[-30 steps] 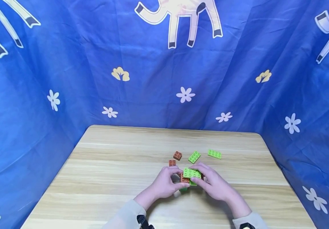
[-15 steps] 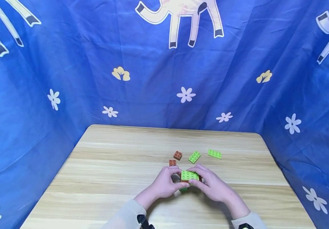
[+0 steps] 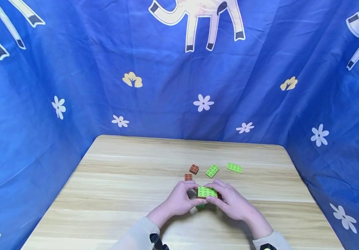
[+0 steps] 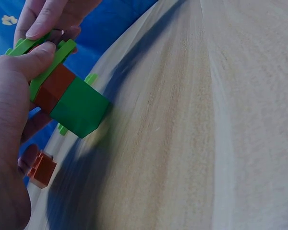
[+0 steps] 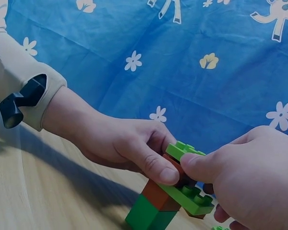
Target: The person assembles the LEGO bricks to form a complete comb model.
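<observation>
Between the two hands stands a stack of toy building bricks. At its foot is a dark green brick (image 4: pixel 81 108), with a brown brick (image 4: pixel 55 87) above it and a lime plate (image 5: pixel 194 199) over that. More brown shows higher up, under a top lime plate (image 3: pixel 207 192) with studs. My left hand (image 3: pixel 179 200) grips the stack from the left, thumb in front and fingers behind. From the right, my right hand (image 3: pixel 231 200) pinches the top plate between thumb and fingers. The fingers hide much of the upper layers.
Behind the hands on the wooden table (image 3: pixel 120 173) lie two loose brown bricks (image 3: pixel 194 169), one of them close to the left fingertips. A lime plate (image 3: pixel 212 171) and another lime plate (image 3: pixel 234 167) lie further right. A blue patterned cloth (image 3: pixel 166 104) surrounds the table.
The top lime plate has shifted slightly left and down with my right hand, covering the brown brick that showed beneath it. Over the last half second both hands stay nearly still.
</observation>
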`<move>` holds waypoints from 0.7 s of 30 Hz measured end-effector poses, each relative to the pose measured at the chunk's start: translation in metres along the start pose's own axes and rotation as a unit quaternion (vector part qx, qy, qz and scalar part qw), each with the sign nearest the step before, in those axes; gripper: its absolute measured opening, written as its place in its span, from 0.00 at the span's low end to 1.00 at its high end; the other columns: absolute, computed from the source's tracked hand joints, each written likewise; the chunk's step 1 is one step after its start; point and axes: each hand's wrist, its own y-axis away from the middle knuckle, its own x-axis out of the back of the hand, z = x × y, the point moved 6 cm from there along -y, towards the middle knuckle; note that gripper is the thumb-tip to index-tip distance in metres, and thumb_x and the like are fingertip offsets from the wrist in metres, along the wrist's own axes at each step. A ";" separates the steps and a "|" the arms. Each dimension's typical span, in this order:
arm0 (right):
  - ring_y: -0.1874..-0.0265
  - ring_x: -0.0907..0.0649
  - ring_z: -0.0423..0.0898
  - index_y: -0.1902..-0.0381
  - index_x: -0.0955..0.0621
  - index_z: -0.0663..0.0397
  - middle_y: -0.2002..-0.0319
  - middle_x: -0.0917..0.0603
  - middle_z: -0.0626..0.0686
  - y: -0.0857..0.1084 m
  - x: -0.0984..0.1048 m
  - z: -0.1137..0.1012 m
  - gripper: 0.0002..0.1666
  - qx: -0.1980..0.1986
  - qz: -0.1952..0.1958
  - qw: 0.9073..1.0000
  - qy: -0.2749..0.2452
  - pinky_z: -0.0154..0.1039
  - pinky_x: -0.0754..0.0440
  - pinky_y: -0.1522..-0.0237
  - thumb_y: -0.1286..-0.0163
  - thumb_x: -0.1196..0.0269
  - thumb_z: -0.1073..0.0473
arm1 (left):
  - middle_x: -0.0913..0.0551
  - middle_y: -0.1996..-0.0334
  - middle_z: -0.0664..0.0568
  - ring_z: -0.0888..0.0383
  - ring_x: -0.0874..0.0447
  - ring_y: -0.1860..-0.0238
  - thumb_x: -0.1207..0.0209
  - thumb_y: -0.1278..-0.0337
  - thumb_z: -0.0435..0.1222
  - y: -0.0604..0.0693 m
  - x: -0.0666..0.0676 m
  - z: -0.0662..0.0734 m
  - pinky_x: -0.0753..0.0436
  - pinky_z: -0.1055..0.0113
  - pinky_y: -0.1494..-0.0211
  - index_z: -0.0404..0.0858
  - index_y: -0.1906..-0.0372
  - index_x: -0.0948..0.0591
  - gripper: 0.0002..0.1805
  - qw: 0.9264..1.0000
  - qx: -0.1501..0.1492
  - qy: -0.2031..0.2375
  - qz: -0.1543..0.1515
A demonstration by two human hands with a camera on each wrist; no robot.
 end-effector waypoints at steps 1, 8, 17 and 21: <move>0.64 0.24 0.37 0.32 0.20 0.40 0.50 0.21 0.35 0.000 0.000 0.000 0.21 -0.005 0.000 1.000 0.008 0.38 0.25 0.59 0.18 0.39 0.48 | 0.15 0.62 0.70 0.60 0.14 0.58 0.21 0.46 0.48 0.000 0.000 0.000 0.18 0.58 0.47 0.49 0.55 0.10 0.16 1.000 0.002 -0.001 0.000; 0.68 0.26 0.34 0.33 0.20 0.36 0.54 0.23 0.32 0.001 0.000 0.002 0.21 -0.016 -0.001 0.999 0.039 0.37 0.30 0.60 0.19 0.38 0.44 | 0.16 0.61 0.70 0.62 0.15 0.56 0.22 0.45 0.49 0.002 0.001 0.001 0.17 0.57 0.45 0.50 0.55 0.10 0.16 1.000 0.012 -0.014 -0.003; 0.69 0.28 0.30 0.33 0.19 0.32 0.55 0.23 0.29 0.000 0.000 0.002 0.22 -0.024 -0.002 0.998 0.050 0.37 0.32 0.59 0.21 0.38 0.41 | 0.14 0.55 0.70 0.65 0.16 0.50 0.27 0.40 0.57 0.003 0.009 0.005 0.19 0.53 0.40 0.53 0.47 0.12 0.21 0.999 0.007 -0.037 -0.008; 0.67 0.28 0.31 0.33 0.19 0.32 0.55 0.24 0.28 0.000 0.001 0.002 0.23 -0.028 -0.004 0.998 0.059 0.37 0.32 0.58 0.20 0.39 0.39 | 0.12 0.54 0.68 0.63 0.15 0.50 0.26 0.40 0.56 0.003 0.015 0.011 0.17 0.52 0.43 0.52 0.44 0.12 0.23 0.999 -0.015 -0.029 0.011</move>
